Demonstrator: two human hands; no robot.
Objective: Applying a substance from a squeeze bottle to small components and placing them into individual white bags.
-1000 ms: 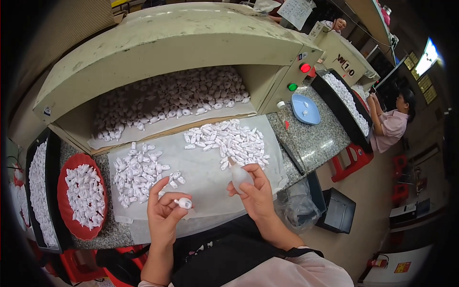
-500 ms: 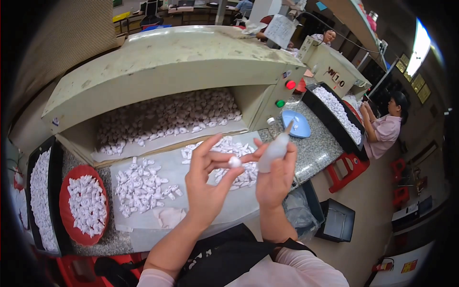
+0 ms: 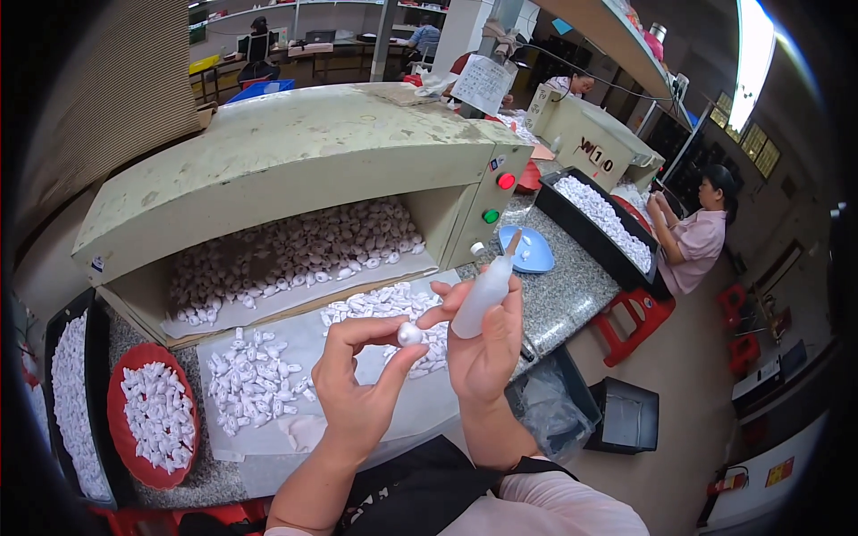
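Note:
Between the thumb and fingers of my left hand is a small rounded white piece, raised above the worktop. My right hand wraps round a translucent white squeeze bottle whose thin brownish tip points up. Its index finger reaches toward the white piece; I cannot tell whether it touches. Below both hands, a pale sheet bears loose white pieces in two heaps, one at the left and one farther back, partly hidden by my hands.
A cream metal housing with a red and a green button holds many more pieces. At the left stand a red dish and a black tray, both filled. A blue dish and another black tray stand right, near a seated co-worker.
The view has tilted up and shifted slightly, so the scene sits lower and more to the left. Both hands keep their holds on the white piece and the squeeze bottle.

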